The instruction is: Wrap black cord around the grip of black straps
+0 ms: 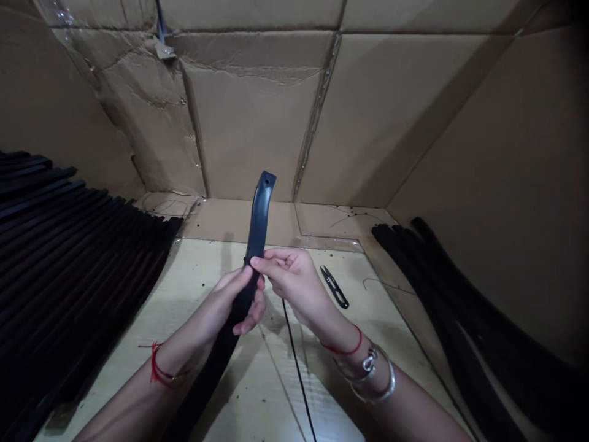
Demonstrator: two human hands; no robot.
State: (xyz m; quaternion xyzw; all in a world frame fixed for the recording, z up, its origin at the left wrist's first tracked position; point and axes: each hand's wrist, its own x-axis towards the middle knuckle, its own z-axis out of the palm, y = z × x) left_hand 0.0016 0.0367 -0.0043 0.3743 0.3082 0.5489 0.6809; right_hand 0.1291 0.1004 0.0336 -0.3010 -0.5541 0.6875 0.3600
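Observation:
A long black belt strap (258,224) stands up between my hands, its rounded tip with a punched hole pointing away from me. Its lower length runs down toward me and out of view. My left hand (234,301) wraps around the strap from below. My right hand (288,276) pinches the strap's edge between thumb and fingers, just above my left hand. A thin black cord (297,368) hangs down below my right hand, and I cannot see where its top end attaches.
Black thread snips (335,287) lie on the pale wood board (257,393) right of my hands. A large stack of black straps (78,245) fills the left side, and a looser pile (444,301) lies on the right. Cardboard walls (257,123) surround the space.

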